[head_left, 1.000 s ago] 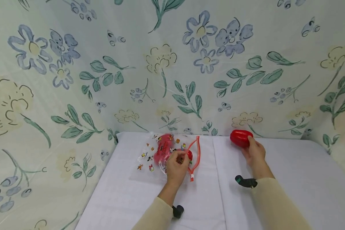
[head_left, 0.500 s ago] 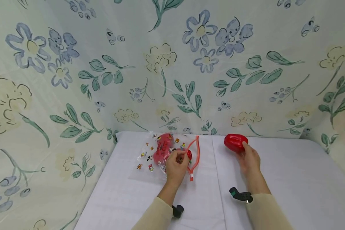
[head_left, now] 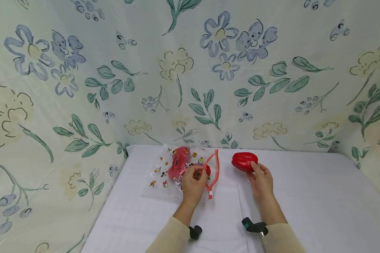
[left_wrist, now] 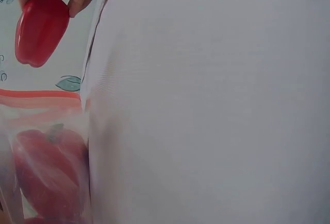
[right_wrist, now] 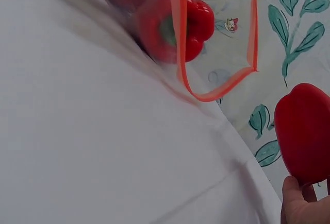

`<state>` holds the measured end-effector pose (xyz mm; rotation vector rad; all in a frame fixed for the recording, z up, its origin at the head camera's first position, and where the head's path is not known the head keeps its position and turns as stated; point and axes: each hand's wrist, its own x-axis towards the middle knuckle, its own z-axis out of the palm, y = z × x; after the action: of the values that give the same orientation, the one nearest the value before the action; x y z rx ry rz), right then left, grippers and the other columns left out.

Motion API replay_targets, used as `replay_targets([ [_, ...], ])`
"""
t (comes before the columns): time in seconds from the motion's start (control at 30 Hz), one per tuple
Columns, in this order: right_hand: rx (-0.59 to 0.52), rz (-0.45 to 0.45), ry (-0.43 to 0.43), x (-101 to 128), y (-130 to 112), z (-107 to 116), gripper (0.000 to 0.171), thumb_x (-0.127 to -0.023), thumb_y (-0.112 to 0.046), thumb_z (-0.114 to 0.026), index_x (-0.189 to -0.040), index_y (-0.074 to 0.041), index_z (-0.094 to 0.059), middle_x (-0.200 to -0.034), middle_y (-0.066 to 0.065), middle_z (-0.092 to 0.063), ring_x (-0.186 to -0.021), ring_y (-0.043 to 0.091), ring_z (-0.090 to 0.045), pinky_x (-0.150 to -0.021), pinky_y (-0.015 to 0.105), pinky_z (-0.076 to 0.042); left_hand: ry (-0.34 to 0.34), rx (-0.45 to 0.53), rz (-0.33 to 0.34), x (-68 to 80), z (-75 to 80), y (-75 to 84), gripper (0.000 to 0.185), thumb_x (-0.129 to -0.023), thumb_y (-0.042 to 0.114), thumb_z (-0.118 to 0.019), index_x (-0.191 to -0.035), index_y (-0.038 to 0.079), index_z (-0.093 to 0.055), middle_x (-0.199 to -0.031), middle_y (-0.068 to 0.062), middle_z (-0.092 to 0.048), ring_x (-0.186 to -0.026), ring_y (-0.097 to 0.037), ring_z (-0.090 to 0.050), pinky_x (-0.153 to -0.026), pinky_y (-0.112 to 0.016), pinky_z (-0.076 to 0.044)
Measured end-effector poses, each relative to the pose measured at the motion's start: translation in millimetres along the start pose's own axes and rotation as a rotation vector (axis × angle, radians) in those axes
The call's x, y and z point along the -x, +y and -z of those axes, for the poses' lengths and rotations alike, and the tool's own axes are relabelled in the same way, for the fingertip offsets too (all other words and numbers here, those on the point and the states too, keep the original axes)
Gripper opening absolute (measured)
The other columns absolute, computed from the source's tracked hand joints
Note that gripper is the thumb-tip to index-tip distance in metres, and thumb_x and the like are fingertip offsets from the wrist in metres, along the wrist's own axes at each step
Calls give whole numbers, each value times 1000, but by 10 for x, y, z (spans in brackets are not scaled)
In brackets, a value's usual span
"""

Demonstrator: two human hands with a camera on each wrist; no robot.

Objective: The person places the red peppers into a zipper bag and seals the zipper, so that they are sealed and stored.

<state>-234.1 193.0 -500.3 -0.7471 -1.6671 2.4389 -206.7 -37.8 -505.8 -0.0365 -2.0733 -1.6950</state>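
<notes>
A clear zip bag (head_left: 159,189) with small cartoon prints lies at the table's centre-left. Its orange zip edge (head_left: 217,170) gapes towards the right. My left hand (head_left: 193,184) pinches the near upper side of this mouth between thumb and finger. Through the plastic, a red bell pepper (right_wrist: 198,26) with a green stem shows just inside the mouth; more red shapes (head_left: 178,163) lie deeper, partly blurred by the film. Right of the bag, my right hand (head_left: 262,182) holds another red bell pepper (head_left: 244,161) by its right end, above the table and apart from the bag.
A white cloth (head_left: 316,196) covers the table, with a crease running down near the middle. Behind it hangs a floral curtain (head_left: 177,88), which also closes in both sides. Dark wrist-worn cameras (head_left: 253,226) sit at both cuffs.
My right hand has moved left and slightly nearer to me, bringing its bell pepper closer to the bag's mouth. My left hand and the bag have stayed in place.
</notes>
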Motion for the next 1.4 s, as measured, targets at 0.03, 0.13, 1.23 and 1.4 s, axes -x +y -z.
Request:
replay_targets([
  [0.03,5,6,-6,10,15,-26,73,-95,-45,-69,-152,-16,-32,-155,7,-37,-130,19,-51,-110,29,-46,1,-2,-1,-1,0,-1,10,-91,6,-72,-99,11,-71,-98,2,-69,-86,-9,-62,-73,-19,-57],
  [0.13,35,35,-15,47,57,-108,70,-95,-41,-70,-149,-13,-34,-142,5,-44,-121,16,-55,-107,28,-49,5,-1,-7,-3,-1,-4,10,-90,6,-72,-99,11,-72,-98,2,-70,-86,-9,-63,-74,-20,-58],
  [1.23,449,152,-119,258,395,-624,62,-93,-37,-73,-143,-10,-48,-152,17,-48,-133,37,-56,-105,47,-51,0,-22,-54,15,26,-9,9,-91,7,-72,-100,11,-72,-99,2,-69,-86,-10,-63,-72,-21,-59],
  [1.4,546,211,-139,313,426,-696,61,-94,-40,-70,-144,-11,-50,-150,16,-52,-133,38,-56,-104,48,-53,15,-57,-87,24,27,1,10,-91,8,-73,-100,12,-72,-95,3,-68,-87,-10,-63,-76,-22,-59],
])
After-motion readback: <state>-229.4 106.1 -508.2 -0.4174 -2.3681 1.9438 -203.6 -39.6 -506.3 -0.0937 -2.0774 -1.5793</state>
